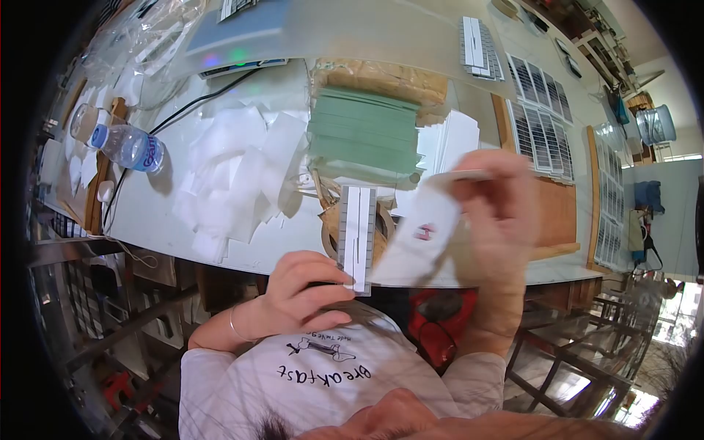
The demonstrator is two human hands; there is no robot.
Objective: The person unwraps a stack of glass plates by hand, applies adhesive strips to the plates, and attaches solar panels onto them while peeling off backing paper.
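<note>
Rather blurry, the white sheet (pixel 414 251).

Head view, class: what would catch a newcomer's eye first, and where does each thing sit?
The green stack in the middle of the table would probably draw the eye first. Next comes the blurred right hand, right of centre, holding a white piece with a red mark. At the table's near edge, the left hand holds a grey-and-white strip.
</note>
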